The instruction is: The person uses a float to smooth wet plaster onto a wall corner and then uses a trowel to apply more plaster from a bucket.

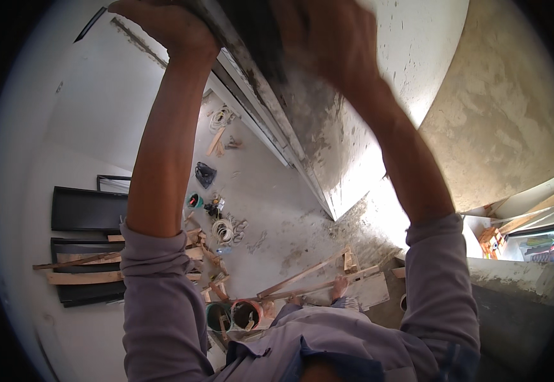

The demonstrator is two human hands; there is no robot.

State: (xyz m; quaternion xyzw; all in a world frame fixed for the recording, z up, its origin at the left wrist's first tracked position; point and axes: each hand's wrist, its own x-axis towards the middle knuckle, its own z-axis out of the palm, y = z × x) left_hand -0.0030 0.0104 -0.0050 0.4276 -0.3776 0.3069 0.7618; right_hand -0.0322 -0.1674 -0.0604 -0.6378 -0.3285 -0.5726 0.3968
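grip: left hand and right hand both pressed to a long dark straightedge at top of frame, fingers hidden so closure unclear | progress: plastered wall looks smooth above, rough and grey lower (patchy near the corner) | below: buckets, planks on floor

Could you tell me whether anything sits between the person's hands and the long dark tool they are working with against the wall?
Nothing visible does. The left hand and the right hand both rest directly on the long dark tool, which lies against the plastered wall. How the fingers wrap it cannot be seen.
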